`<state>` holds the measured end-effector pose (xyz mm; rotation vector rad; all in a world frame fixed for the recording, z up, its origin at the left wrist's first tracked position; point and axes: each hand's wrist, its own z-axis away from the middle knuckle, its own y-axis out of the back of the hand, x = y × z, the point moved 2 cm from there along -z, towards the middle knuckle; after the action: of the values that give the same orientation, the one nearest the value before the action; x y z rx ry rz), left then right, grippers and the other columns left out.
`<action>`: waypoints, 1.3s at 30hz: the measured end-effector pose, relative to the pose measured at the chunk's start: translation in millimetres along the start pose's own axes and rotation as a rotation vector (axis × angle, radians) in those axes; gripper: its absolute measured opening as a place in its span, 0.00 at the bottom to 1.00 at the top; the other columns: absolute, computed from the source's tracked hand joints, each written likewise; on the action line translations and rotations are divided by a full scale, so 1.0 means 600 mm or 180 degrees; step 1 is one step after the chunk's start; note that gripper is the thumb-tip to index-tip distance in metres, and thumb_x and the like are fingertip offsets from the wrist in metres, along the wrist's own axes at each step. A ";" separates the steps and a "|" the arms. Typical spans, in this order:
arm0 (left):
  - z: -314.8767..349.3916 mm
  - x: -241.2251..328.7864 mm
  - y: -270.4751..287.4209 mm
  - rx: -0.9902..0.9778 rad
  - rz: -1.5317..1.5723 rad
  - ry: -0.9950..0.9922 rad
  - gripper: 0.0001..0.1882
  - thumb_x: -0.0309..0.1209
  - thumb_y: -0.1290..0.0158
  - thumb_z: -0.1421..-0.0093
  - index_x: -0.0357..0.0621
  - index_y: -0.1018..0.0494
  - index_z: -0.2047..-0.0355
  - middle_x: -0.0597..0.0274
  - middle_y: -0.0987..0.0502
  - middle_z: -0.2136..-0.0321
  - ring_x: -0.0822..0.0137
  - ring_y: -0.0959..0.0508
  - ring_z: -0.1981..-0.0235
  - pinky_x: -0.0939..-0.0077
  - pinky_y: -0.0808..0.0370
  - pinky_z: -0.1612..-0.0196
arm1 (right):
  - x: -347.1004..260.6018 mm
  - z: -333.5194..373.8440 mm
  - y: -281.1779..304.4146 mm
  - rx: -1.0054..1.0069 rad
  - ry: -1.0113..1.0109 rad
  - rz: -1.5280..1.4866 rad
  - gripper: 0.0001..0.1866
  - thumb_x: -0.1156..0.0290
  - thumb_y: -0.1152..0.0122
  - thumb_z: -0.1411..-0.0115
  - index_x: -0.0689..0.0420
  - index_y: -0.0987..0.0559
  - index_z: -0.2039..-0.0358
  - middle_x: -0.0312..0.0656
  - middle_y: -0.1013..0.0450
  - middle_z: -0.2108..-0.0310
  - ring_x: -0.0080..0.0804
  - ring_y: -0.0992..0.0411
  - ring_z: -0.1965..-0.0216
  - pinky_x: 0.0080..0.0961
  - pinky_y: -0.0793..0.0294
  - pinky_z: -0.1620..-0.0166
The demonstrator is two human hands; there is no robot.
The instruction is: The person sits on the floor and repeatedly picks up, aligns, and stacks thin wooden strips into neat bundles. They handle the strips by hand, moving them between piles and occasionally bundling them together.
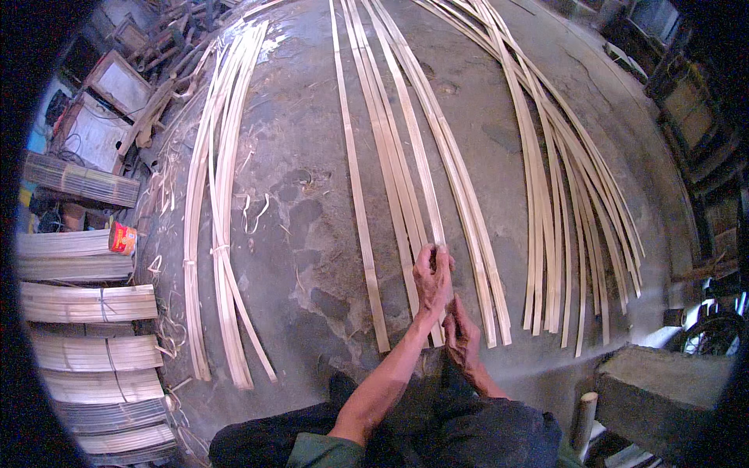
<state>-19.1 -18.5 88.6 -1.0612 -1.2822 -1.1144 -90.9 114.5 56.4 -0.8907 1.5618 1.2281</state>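
Long, pale bamboo strips lie on the floor in front of me. My left hand (434, 274) is closed around one bamboo strip (428, 187), with thumb and fingers pinching it from above. Just below it and to the right, my right hand (463, 334) has its fingers curled in, close to the left wrist. What it grips is hidden by the fingers. Beside the left hand run flat strips (392, 175), their near ends showing under the wrist. A single strip (358, 195) lies farther left. Another narrow group of strips (463, 195) passes to the right of both hands.
Tied strips (195, 234) lie at the left, and a wide fan of strips (550, 203) at the right. Bundled slats (94, 304) are stacked along the left edge, with a red tin (122, 238) on them. A concrete block (663, 382) stands at the lower right.
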 end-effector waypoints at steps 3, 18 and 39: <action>-0.004 0.007 0.001 0.0037 0.0193 0.0121 0.14 0.38 0.55 0.32 0.39 0.30 0.67 0.68 0.30 0.80 0.74 0.30 0.78 0.77 0.31 0.73 | -0.008 -0.014 -0.007 0.0012 0.0346 -0.0172 0.26 0.80 0.50 0.37 0.62 0.37 0.38 0.42 0.26 0.66 0.23 0.31 0.71 0.21 0.29 0.66; -0.030 -0.186 0.106 0.0285 -0.0083 0.0854 0.11 0.32 0.56 0.35 0.37 0.30 0.70 0.64 0.30 0.84 0.74 0.30 0.85 0.76 0.32 0.80 | 0.044 0.017 -0.117 -0.0907 -0.0981 0.0084 0.26 0.71 0.52 0.33 0.55 0.41 0.35 0.38 0.27 0.66 0.24 0.34 0.69 0.22 0.30 0.63; -0.034 -0.148 0.193 0.1039 -0.2871 0.0138 0.24 0.32 0.46 0.44 0.38 0.33 0.47 0.47 0.33 0.57 0.48 0.32 0.54 0.56 0.34 0.52 | 0.064 0.011 -0.162 -0.1866 -0.0404 0.0347 0.29 0.72 0.49 0.38 0.56 0.41 0.36 0.66 0.31 0.62 0.60 0.27 0.59 0.41 0.28 0.62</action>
<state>100.1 -17.6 2.3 -0.1742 -1.8962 -1.4830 -11.3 97.7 -9.8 -1.0726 1.1716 1.8326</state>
